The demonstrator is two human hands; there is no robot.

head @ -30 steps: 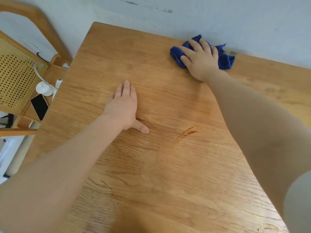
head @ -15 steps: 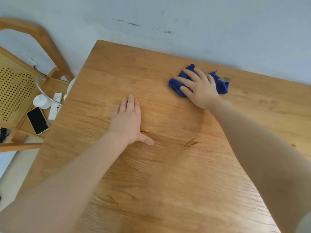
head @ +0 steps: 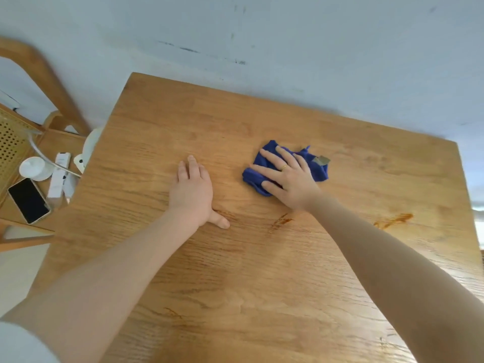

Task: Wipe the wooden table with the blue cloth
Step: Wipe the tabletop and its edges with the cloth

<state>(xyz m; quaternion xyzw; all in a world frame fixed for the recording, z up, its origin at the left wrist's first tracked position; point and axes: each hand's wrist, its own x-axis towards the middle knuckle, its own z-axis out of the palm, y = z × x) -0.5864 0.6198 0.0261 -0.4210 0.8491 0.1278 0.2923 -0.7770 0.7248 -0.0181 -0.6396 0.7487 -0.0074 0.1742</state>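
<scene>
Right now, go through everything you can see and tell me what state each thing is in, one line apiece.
blue cloth: bunched, flat on the table under the right hand.
right hand: fingers spread, pressing the cloth.
left hand: flat on the bare wood, holding nothing.
wooden table: reddish streaks near the middle and right.
phone: screen dark, face up on the chair seat.

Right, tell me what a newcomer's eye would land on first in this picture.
First, the crumpled bright blue cloth on the far middle of the light wooden table, pressed flat under the spread right hand. Next, the left hand lying palm down on the bare wood beside it. Then the black-screened smartphone on the wooden chair seat at the left.
</scene>
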